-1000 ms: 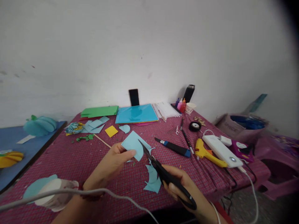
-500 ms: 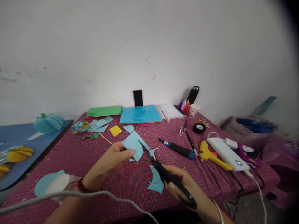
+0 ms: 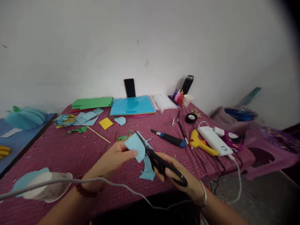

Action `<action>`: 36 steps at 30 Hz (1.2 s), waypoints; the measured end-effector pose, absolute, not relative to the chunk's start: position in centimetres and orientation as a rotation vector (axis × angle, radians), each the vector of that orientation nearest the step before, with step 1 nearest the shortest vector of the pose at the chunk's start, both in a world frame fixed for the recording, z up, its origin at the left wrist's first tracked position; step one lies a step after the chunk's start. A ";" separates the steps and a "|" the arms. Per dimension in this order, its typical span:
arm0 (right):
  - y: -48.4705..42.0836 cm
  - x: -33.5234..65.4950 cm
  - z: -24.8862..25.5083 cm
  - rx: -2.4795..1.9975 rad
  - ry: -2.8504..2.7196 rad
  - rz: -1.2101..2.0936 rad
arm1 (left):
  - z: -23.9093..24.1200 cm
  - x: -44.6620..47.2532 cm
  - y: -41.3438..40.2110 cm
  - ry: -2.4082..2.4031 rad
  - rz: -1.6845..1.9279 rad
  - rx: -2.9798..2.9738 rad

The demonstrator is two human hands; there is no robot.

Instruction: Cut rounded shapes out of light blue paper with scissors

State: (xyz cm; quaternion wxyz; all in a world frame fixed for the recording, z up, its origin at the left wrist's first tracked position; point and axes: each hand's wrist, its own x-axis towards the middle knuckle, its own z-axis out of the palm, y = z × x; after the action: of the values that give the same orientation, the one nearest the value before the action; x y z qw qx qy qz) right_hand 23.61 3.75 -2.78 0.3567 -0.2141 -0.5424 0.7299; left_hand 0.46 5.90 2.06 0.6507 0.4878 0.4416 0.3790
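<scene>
Between the thumb and fingers of my left hand (image 3: 119, 154) is a piece of light blue paper (image 3: 136, 144) with a rounded right edge. My right hand (image 3: 172, 170) grips black-handled scissors (image 3: 161, 161), whose blades lie along the paper's upper right side. Just below the blades is a curved light blue offcut (image 3: 148, 168). Beyond the hands, a light blue rounded piece (image 3: 120, 121) and a yellow square (image 3: 106, 123) lie on the checked tablecloth. Small green and yellow scraps (image 3: 124, 137) are right behind the held paper.
To the right lie a utility knife (image 3: 170, 138), a yellow glue gun (image 3: 201, 143) and a white power bank (image 3: 214, 140). Blue sheets (image 3: 132, 105) and green sheets (image 3: 92, 102) are by the wall. A white cable (image 3: 110, 182) crosses over my left forearm.
My head view has shifted right and tilted down. The scissors have closed in along the paper's curved edge, and my hands have drawn nearer each other.
</scene>
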 end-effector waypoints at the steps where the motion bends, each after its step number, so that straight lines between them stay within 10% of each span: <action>1: 3.8 23.7 -2.7 -0.552 -1.407 1.880 | 1.9 0.7 5.8 0.984 0.848 1.108; 36: 2.8 25.1 0.1 -0.711 -1.403 1.785 | 3.4 0.5 6.6 0.728 0.630 1.328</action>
State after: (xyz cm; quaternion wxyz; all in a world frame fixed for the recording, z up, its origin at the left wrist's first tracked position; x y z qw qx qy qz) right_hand 25.07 2.76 0.06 0.3723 -0.2773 -0.5474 0.6963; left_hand 0.54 6.65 3.44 0.6820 0.5920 0.3247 0.2810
